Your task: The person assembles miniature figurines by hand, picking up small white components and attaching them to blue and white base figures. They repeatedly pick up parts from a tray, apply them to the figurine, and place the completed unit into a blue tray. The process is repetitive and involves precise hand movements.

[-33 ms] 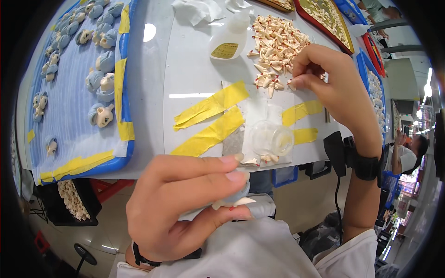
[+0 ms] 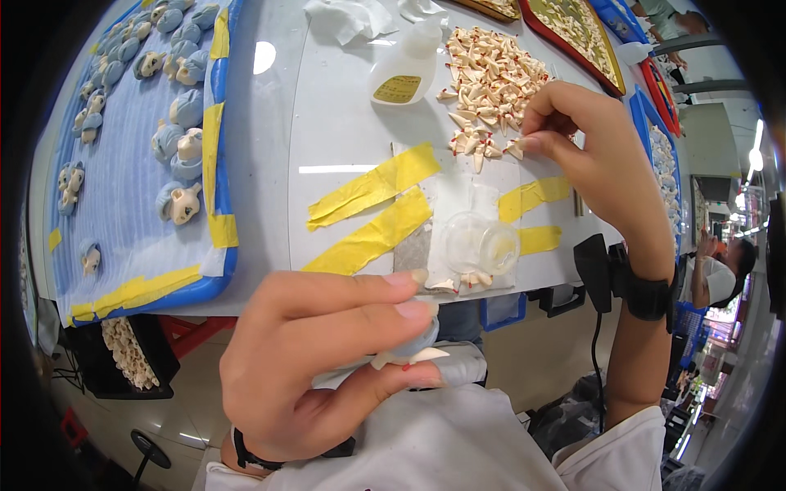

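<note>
My left hand (image 2: 327, 352) is closed around a small blue-and-cream doll figure (image 2: 419, 344), mostly hidden by the fingers. A cream pointed piece (image 2: 427, 355) sticks out of it above my thumb, near a bit of red. My right hand (image 2: 573, 139) is pinched at the near right edge of a pile of cream pointed pieces with red tips (image 2: 491, 78). At its thumb tip shows a small cream piece (image 2: 514, 149). Between the hands, a clear glass jar (image 2: 496, 249) stands on a white pad (image 2: 450, 196), with a few cream pieces (image 2: 475, 280) at the table's near edge.
To the left lies a blue tray (image 2: 232, 164) holding several doll heads (image 2: 180, 203) on cloth. Yellow tape strips (image 2: 372, 233) hold down the pad. A white squeeze bottle (image 2: 407, 69) and crumpled tissue (image 2: 352, 18) stand behind. A red-rimmed tray (image 2: 618, 82) sits far right.
My right hand has shifted slightly to the right, and more of the small cream piece shows at its thumb tip. My left hand has moved a little left and up with the doll figure.
</note>
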A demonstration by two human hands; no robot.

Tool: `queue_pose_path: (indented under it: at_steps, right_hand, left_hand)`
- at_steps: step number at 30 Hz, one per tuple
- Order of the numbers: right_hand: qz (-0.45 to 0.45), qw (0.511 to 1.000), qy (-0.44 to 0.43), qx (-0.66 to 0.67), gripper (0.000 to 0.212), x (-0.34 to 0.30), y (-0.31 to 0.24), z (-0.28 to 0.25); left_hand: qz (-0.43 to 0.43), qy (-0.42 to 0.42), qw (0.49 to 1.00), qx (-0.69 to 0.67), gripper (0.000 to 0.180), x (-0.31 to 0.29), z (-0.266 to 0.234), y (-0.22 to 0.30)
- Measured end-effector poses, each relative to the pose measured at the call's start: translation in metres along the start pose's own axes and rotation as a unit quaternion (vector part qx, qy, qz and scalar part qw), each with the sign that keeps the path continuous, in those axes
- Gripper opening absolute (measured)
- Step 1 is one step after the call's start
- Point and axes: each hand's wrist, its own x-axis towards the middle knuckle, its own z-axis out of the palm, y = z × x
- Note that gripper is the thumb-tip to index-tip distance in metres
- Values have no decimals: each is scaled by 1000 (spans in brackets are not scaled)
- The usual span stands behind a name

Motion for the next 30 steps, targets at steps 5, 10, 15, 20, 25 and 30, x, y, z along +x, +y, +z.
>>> queue_pose_path:
  at_steps: [5,10,15,20,25,30]
  right_hand:
    - [48,984,146,94,6,-21,-8,-14]
    - [91,950,182,236,6,-64,-20,-22]
    - [38,923,200,327,10,-82,-44,6]
    - [-1,934,242,264,12,-75,-55,32]
    - [-67,958,250,127,16,-70,-58,41]
    - [-44,964,253,68,17,-73,-63,41]
  left_hand:
    - [-9,-20,1000,-4,46,-1,-9,0]
    - [-90,5,984,-150,50,-7,-7,-1]
    - [-18,-44,990,-130,53,-3,-3,-8]
    - [-41,-46,986,-155,42,-3,6,-3]
    - [-136,40,953,-267,29,-8,14,6]
    - [50,-63,979,-187,34,-7,4,-24]
